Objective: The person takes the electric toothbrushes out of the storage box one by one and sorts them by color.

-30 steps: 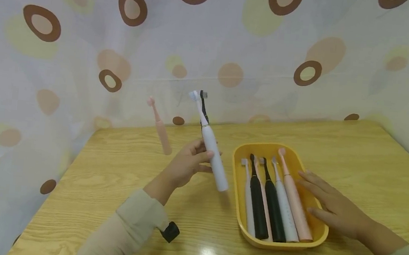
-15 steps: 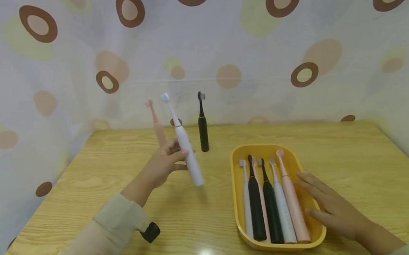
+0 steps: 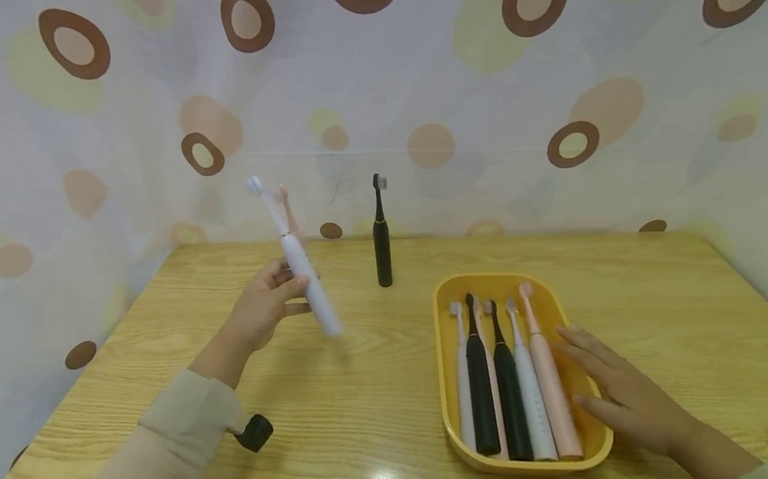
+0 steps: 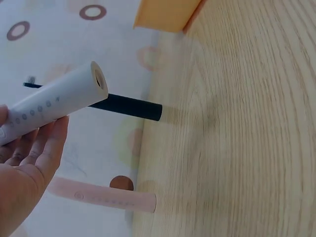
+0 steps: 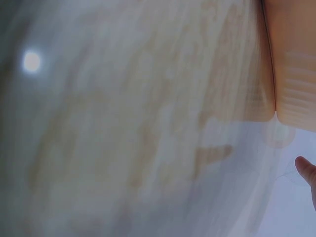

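My left hand [image 3: 262,306] grips a white electric toothbrush [image 3: 309,282] by its handle, tilted with the brush head up and left, above the table. In the left wrist view the white handle [image 4: 59,98] shows its base and a row of marks. Behind it a pink toothbrush [image 3: 291,219] stands upright, mostly hidden by the hand. A black toothbrush [image 3: 382,247] stands upright to the right. My right hand [image 3: 626,390], fingers extended, rests at the right rim of a yellow tray [image 3: 439,353]. Several white, black and pink toothbrushes lie in that tray, heads toward the back.
The wooden table [image 3: 368,408] meets a patterned cloth [image 3: 372,76] along its back edge. In the left wrist view, a corner of the yellow tray [image 4: 168,15] shows at the top. The right wrist view shows mostly blurred tabletop [image 5: 123,123] beside the tray wall [image 5: 298,59].
My left hand has carried the white toothbrush leftward, past the standing black toothbrush to in front of the pink one. My right hand has stayed at the tray.
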Action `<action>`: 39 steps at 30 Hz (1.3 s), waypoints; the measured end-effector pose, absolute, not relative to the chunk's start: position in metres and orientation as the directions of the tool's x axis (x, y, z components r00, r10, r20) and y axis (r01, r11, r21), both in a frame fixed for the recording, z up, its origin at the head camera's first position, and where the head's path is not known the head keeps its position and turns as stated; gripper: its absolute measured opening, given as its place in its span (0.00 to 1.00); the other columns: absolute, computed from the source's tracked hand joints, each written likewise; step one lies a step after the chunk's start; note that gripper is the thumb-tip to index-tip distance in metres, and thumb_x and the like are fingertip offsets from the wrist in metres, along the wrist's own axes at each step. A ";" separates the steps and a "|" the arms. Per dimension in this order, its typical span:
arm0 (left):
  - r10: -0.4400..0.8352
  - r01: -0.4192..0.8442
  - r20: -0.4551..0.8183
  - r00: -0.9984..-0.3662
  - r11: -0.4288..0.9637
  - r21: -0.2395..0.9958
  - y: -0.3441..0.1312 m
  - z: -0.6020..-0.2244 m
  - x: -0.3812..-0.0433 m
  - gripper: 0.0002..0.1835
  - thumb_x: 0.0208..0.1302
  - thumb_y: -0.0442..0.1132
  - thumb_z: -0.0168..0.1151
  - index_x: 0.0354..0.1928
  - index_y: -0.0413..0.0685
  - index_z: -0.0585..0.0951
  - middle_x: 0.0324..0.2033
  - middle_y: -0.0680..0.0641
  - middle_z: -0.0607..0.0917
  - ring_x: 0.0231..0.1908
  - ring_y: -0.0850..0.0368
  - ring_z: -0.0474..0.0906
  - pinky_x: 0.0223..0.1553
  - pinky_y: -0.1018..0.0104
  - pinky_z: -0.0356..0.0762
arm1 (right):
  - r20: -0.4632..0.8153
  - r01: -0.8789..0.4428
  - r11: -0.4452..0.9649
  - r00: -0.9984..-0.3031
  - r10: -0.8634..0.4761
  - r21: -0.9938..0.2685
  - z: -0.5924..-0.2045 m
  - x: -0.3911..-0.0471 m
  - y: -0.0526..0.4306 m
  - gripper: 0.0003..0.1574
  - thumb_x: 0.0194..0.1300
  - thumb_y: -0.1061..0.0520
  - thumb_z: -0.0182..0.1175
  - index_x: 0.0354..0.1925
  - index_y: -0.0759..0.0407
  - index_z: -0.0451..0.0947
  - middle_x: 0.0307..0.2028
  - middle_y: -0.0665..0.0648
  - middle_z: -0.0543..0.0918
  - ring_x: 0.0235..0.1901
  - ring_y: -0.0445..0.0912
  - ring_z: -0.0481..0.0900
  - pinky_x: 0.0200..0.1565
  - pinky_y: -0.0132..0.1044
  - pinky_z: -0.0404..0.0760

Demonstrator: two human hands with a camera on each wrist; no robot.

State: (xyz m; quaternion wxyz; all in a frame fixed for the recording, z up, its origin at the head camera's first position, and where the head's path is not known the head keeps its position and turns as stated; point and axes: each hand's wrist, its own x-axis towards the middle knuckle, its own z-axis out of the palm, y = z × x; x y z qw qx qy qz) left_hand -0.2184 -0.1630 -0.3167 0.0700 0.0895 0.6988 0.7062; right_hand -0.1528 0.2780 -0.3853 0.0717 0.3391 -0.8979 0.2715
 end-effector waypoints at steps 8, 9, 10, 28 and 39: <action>0.160 0.033 0.031 -0.987 0.012 0.999 -0.180 -0.318 -0.222 0.27 0.63 0.33 0.47 0.61 0.34 0.52 0.53 0.32 0.61 0.43 0.51 0.69 0.45 0.53 0.70 | 0.314 -0.646 0.627 -0.761 -0.567 -0.435 -0.387 -0.152 0.279 0.38 0.56 0.60 0.54 0.63 0.59 0.52 0.64 0.58 0.50 0.63 0.42 0.39 0.58 0.28 0.40; 0.150 0.030 0.027 -0.988 0.019 0.999 -0.183 -0.319 -0.223 0.27 0.63 0.34 0.47 0.61 0.34 0.53 0.53 0.33 0.62 0.42 0.53 0.70 0.45 0.53 0.70 | 0.312 -0.644 0.626 -0.763 -0.566 -0.440 -0.387 -0.152 0.279 0.38 0.56 0.60 0.54 0.63 0.59 0.52 0.64 0.58 0.50 0.63 0.42 0.39 0.58 0.31 0.41; 0.140 0.027 0.023 -0.990 0.025 0.999 -0.185 -0.320 -0.223 0.27 0.63 0.34 0.47 0.61 0.34 0.53 0.52 0.33 0.62 0.42 0.54 0.70 0.45 0.53 0.70 | 0.311 -0.642 0.626 -0.765 -0.564 -0.443 -0.387 -0.152 0.279 0.38 0.56 0.60 0.54 0.63 0.59 0.52 0.64 0.58 0.50 0.63 0.43 0.39 0.59 0.33 0.42; -0.072 -0.059 -0.049 -0.996 0.144 0.988 -0.226 -0.328 -0.240 0.30 0.63 0.38 0.47 0.63 0.36 0.50 0.51 0.37 0.63 0.40 0.58 0.70 0.45 0.59 0.71 | 0.309 -0.638 0.613 -0.767 -0.563 -0.467 -0.388 -0.152 0.280 0.40 0.56 0.60 0.54 0.64 0.59 0.50 0.64 0.60 0.49 0.63 0.46 0.39 0.57 0.51 0.48; -0.212 -0.075 -0.048 -0.976 0.121 0.990 -0.244 -0.335 -0.250 0.29 0.62 0.38 0.49 0.63 0.39 0.52 0.48 0.41 0.65 0.37 0.60 0.70 0.47 0.59 0.70 | 0.313 -0.646 0.616 -0.761 -0.568 -0.450 -0.389 -0.153 0.279 0.39 0.56 0.60 0.54 0.64 0.58 0.51 0.64 0.58 0.50 0.63 0.45 0.39 0.59 0.36 0.44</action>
